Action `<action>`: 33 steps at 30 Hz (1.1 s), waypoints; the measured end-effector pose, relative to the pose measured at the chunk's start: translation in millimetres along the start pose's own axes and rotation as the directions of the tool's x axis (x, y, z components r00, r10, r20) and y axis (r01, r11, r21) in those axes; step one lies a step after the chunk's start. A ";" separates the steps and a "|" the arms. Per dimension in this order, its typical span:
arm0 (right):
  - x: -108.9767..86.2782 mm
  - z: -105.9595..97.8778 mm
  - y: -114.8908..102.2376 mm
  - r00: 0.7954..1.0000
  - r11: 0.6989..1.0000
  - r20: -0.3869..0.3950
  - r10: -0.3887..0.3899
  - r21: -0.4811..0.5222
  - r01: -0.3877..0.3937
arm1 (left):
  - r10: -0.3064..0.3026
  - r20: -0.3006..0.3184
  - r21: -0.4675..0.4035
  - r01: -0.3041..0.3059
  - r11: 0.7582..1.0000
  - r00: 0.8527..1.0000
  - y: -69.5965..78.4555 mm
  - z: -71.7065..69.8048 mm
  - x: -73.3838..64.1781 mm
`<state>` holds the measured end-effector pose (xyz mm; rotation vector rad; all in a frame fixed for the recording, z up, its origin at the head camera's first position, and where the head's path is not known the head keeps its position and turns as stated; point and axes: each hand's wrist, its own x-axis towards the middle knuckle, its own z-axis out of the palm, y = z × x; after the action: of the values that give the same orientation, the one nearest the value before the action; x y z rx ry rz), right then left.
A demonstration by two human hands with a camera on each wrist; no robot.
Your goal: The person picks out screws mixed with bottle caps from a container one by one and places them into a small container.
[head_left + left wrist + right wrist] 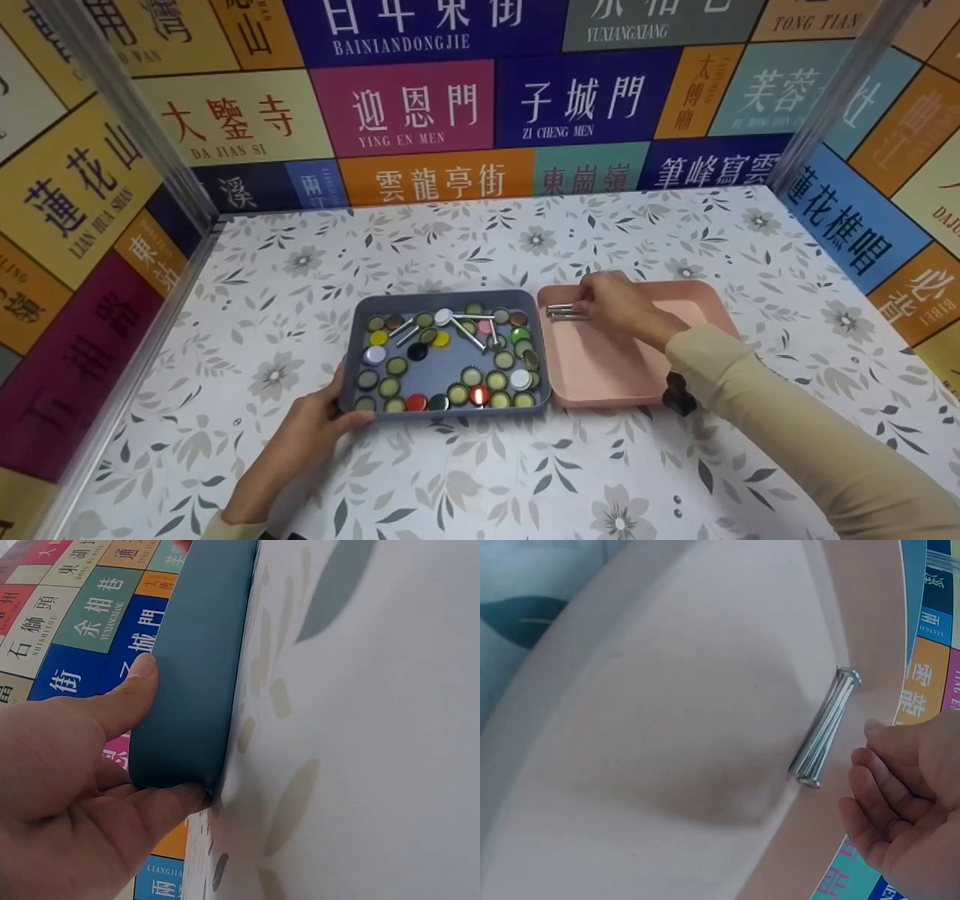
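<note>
My left hand (315, 424) grips the near left corner of a blue-grey tray (441, 376). In the left wrist view its thumb lies on the tray's side wall (191, 667) and its fingers are around the bottom corner. Bottle caps (389, 387) of several colours are spread over that tray, with several metal nails (469, 332) among them. My right hand (619, 304) is over the far left corner of a pink tray (600, 367). A small bunch of nails (825, 731) lies there against the wall, and the loosely bent fingers (866, 821) are beside it, apart from it.
The two trays stand side by side on a table with a leaf-and-flower cover (277, 375). Panels printed with coloured signs (405, 105) enclose the back and both sides. A dark object (679, 394) is at the right wrist.
</note>
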<state>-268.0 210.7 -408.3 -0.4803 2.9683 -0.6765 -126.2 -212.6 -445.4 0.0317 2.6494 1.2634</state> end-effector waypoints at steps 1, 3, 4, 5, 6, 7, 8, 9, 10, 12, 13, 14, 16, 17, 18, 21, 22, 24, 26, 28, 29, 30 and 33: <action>0.0 -0.2 -1.4 1.000 1.000 -0.004 0.006 0.004 -0.006 | 0.000 0.000 0.002 0.000 1.000 1.000 -0.2 0.0 0.1; 0.0 -0.2 -3.7 1.000 1.000 -0.012 0.015 0.005 -0.015 | -0.003 -0.001 0.004 0.003 1.000 1.000 -0.5 0.1 0.2; -0.1 -0.3 -5.4 1.000 1.000 -0.018 0.017 0.008 -0.017 | -0.004 0.000 0.003 0.004 1.000 1.000 -0.4 0.0 0.2; -0.4 -0.2 -7.0 0.999 1.000 -0.023 0.023 0.010 -0.023 | -0.004 0.001 0.005 0.004 1.000 1.000 -0.4 -0.1 0.2; -0.7 0.1 -8.4 0.999 1.000 -0.028 0.024 0.012 -0.024 | -0.003 0.001 0.007 0.003 1.000 1.000 -0.3 -0.3 0.2; -1.2 0.4 -10.1 0.999 1.000 -0.032 0.026 0.017 -0.025 | -0.002 0.002 0.008 0.002 1.000 1.000 -0.3 -0.3 0.1; -1.7 1.0 -11.8 0.999 0.999 -0.036 0.027 0.022 -0.026 | 0.000 0.002 0.008 0.000 1.000 1.000 -0.3 -0.4 0.1; -2.3 1.5 -13.8 0.999 0.999 -0.041 0.026 0.025 -0.025 | 0.003 0.002 0.009 -0.003 1.000 1.000 -0.2 -0.4 0.1; -2.8 2.1 -15.8 0.999 0.999 -0.050 0.019 0.029 -0.017 | 0.005 0.002 0.011 -0.005 1.000 1.000 -0.1 -0.4 0.1; -3.7 3.9 -19.2 0.997 0.999 -0.072 -0.007 0.035 0.010 | 0.006 0.002 0.006 -0.006 1.000 1.000 0.0 -0.4 0.0; -3.7 5.0 -20.8 0.996 0.999 -0.084 -0.020 0.036 0.023 | 0.007 0.003 0.002 -0.007 1.000 1.000 0.0 -0.3 0.0; -3.8 6.0 -22.4 0.995 0.999 -0.097 -0.037 0.032 0.041 | 0.007 0.003 -0.002 -0.007 1.000 1.000 0.2 -0.3 0.0; -3.9 7.8 -26.1 0.992 0.998 -0.111 -0.059 0.031 0.062 | 0.007 0.002 -0.008 -0.007 1.000 1.000 0.2 0.0 0.0; -4.0 8.6 -27.9 0.992 0.997 -0.113 -0.062 0.032 0.066 | 0.008 0.004 -0.014 -0.008 1.000 1.000 0.2 0.1 0.1; -4.0 9.3 -29.7 0.992 0.997 -0.111 -0.062 0.030 0.065 | 0.010 0.004 -0.015 -0.010 1.000 1.000 0.2 0.3 0.2; -5.1 11.2 -35.3 0.994 0.998 -0.098 -0.045 0.037 0.048 | 0.012 0.004 -0.024 -0.012 1.000 1.000 0.0 0.7 0.2; -5.5 11.9 -36.9 0.995 0.998 -0.095 -0.042 0.041 0.046 | 0.011 0.006 -0.028 -0.011 1.000 1.000 -0.1 0.8 0.2; -6.3 13.2 -39.9 0.995 0.998 -0.094 -0.044 0.047 0.049 | 0.009 0.006 -0.031 -0.009 0.999 1.000 -0.4 0.8 0.1; -7.1 14.4 -42.9 0.994 0.997 -0.095 -0.054 0.054 0.059 | 0.009 0.006 -0.029 -0.008 1.000 1.000 -0.6 0.8 0.1; -7.7 15.5 -45.8 0.993 0.995 -0.095 -0.069 0.058 0.075 | 0.010 0.005 -0.019 -0.010 1.000 1.000 -0.7 0.6 0.0; -8.0 16.0 -47.3 0.993 0.995 -0.093 -0.074 0.060 0.080 | 0.011 0.004 -0.015 -0.011 1.000 1.000 -0.7 0.6 0.0; -8.3 16.5 -48.7 0.993 0.995 -0.089 -0.078 0.062 0.084 | 0.012 0.004 -0.012 -0.012 1.000 1.000 -0.8 0.5 0.1; -8.8 17.4 -53.7 0.995 0.995 -0.066 -0.074 0.064 0.079 | 0.013 0.002 -0.011 -0.013 1.000 1.000 -0.5 0.5 0.3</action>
<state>-242.1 160.3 -400.9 -0.5811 2.9873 -0.8102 -126.3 -212.4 -446.1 0.0488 2.6445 1.2814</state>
